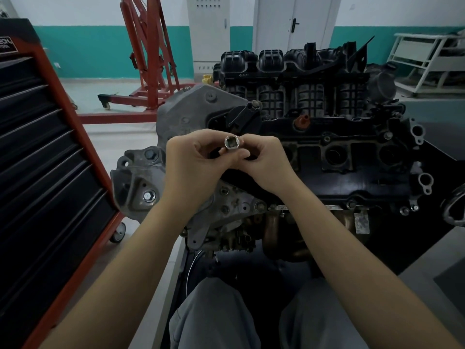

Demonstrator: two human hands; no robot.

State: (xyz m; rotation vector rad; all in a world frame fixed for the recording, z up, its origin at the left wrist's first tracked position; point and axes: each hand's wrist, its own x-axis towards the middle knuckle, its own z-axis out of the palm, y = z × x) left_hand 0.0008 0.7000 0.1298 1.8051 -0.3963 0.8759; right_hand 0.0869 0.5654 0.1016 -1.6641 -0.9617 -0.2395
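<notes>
Left hand [195,162]: grip pinches short silver metal socket [233,143].
Right hand [266,163]: grip pinches same socket, square drive hole facing camera.
Below: dark grey engine block [339,157].

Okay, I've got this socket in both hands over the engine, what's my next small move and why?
Probably lower the small silver metal socket onto the shiny hex bolt on the grey cast bracket: left hand and right hand pinch it, square drive hole facing you.
</notes>
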